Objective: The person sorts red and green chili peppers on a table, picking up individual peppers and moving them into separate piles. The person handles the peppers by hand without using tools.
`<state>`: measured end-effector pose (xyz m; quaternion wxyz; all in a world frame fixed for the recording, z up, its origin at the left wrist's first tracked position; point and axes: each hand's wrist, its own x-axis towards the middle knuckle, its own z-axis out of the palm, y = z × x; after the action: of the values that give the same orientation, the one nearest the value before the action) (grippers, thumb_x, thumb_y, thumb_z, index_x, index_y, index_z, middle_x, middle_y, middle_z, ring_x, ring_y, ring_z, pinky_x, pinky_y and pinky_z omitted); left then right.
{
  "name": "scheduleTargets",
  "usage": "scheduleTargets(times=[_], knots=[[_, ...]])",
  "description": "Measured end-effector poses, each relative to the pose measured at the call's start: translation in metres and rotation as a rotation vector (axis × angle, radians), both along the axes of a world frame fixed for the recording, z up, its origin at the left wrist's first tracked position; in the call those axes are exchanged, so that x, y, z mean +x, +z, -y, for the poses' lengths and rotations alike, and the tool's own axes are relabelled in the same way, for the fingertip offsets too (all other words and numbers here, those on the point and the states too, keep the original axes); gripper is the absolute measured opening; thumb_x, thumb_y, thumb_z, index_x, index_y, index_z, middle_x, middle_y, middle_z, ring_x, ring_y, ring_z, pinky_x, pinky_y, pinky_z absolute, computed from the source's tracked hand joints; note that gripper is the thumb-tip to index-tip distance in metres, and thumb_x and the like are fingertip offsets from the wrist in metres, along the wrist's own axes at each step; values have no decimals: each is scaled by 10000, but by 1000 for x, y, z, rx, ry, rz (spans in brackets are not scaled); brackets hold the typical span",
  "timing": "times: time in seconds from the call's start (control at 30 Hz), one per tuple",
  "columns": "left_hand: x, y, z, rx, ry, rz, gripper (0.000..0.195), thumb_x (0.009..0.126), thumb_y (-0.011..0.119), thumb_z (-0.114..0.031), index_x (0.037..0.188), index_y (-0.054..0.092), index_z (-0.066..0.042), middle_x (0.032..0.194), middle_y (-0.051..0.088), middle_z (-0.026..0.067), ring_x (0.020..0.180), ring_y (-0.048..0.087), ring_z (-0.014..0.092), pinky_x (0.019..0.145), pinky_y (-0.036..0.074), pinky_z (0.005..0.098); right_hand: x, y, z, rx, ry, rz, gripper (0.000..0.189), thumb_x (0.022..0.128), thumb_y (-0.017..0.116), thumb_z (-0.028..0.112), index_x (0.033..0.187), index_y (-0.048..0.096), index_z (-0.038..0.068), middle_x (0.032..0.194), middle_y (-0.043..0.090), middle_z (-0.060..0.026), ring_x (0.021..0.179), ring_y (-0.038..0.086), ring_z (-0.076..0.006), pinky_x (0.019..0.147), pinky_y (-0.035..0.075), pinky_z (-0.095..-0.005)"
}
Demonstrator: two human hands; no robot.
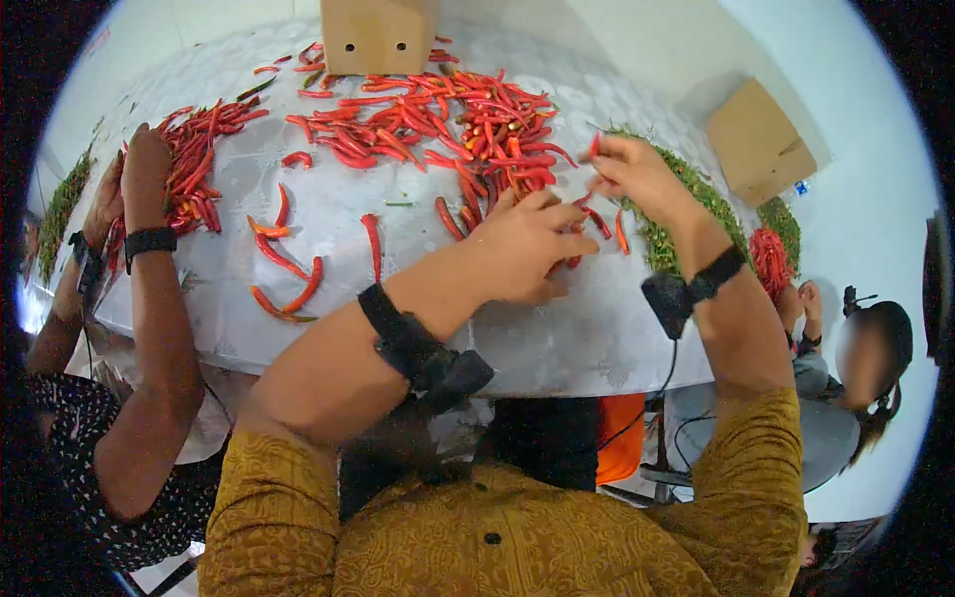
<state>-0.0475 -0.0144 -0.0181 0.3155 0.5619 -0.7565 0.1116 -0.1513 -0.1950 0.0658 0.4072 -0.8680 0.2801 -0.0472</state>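
Note:
My left hand [526, 246] reaches across the near end of a large pile of red chili peppers [418, 116]. Its fingers are curled over some peppers, and whether they grip one is hidden. Just to the right, my right hand [642, 175] is raised beside the pile, pinching a small red chili pepper [595, 145] between thumb and finger. Under that hand lie a few loose peppers, one of them an orange-red chili [621, 232]. A heap of green chili stems [675, 201] sits directly behind my right wrist.
A cardboard box [380, 37] stands at the back of the covered table [537, 343]; another carton [761, 142] is at right. On the left, a co-worker's hands [145, 172] touch a second chili pile [198, 164]. Another person [821, 395] sits at right. Several stray peppers [280, 257] lie left of me.

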Motion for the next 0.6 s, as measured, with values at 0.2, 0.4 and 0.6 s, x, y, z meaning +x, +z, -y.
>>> scheduleTargets(times=[0.2, 0.4, 0.6], knots=[[-6, 8, 0, 303, 73, 15, 366, 699, 707, -302, 1040, 654, -180, 1080, 596, 58, 1077, 538, 295, 898, 433, 468, -63, -33, 37, -475, 107, -329, 210, 781, 572, 171, 916, 662, 37, 848, 642, -199, 759, 634, -327, 681, 486, -409], [-3, 15, -2, 301, 173, 3, 269, 705, 690, -304, 892, 673, -111, 904, 614, 93, 939, 585, 297, 834, 467, 436, -44, -46, -8, -29, 165, 5, 180, 876, 530, 77, 997, 634, -6, 784, 631, -37, 693, 597, -109, 609, 472, -284], [-4, 3, 7, 112, -154, -35, 241, 706, 679, -300, 883, 695, -138, 941, 627, 60, 945, 588, 256, 796, 481, 426, -13, -45, 9, -178, -74, 49, 203, 853, 561, 122, 989, 648, -1, 819, 659, -122, 749, 637, -181, 690, 504, -315]])
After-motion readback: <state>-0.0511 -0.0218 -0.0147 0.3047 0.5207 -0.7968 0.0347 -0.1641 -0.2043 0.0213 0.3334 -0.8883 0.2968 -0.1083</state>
